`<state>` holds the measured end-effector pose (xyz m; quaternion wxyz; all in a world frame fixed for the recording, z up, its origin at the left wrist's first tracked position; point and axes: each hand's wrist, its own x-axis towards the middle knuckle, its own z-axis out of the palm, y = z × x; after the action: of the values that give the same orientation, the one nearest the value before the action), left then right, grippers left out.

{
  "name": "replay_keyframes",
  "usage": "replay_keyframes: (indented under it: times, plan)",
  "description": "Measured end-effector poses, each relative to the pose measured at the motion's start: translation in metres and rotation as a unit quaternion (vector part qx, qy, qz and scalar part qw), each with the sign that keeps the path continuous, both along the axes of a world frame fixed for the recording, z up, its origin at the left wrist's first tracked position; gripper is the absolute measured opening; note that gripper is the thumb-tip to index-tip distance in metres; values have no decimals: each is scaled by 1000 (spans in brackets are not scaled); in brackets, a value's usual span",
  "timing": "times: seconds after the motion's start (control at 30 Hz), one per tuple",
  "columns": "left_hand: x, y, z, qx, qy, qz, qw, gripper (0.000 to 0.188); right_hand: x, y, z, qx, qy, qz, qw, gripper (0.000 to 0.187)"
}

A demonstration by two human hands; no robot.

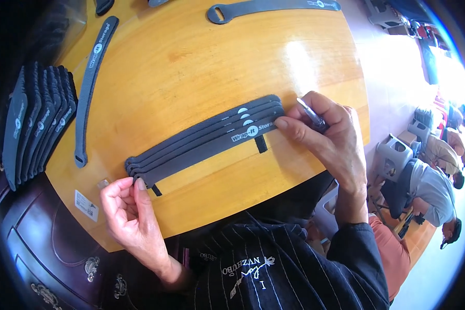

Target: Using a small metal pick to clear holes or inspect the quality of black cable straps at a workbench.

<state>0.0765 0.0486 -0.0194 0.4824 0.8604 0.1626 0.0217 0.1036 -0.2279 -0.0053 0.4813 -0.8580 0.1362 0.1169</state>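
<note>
Several dark grey hook-and-loop straps (201, 147) lie fanned in an overlapping stack on the wooden table, with white print along them. My left hand (134, 219) pinches the rounded left end of the nearest strap between thumb and fingers. At the stack's other end, the thumb of my right hand (328, 137) rests on or against the strap tips. A slim pen-like tool (311, 113) with a pale pointed tip sits in its curled fingers, tip pointing up and left. Two short black tabs, one black tab (261, 144) near the right end, stick out under the front strap.
A single strap (93, 93) lies to the left, and another strap (274, 9) along the far edge. A bundle of straps (39, 124) stands at the far left beside a plastic bag (62, 31). A white label (86, 205) marks the table corner. People and grey stools (392, 157) are at right.
</note>
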Motion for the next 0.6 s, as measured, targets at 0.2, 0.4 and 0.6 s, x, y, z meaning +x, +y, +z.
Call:
replay_keyframes:
  times: [0.2, 0.4, 0.6]
  plan:
    - [-1, 2, -6, 13, -21, -19, 1000, 12, 1, -1, 1, 1, 9, -6, 1000, 20]
    - [-1, 1, -5, 0, -13, -15, 1000, 12, 2, 3, 3, -23, 10, -1, 1000, 19]
    - [2, 0, 7, -14, -26, -4, 1000, 14, 2, 9, -1, -9, -33, -14, 999, 23]
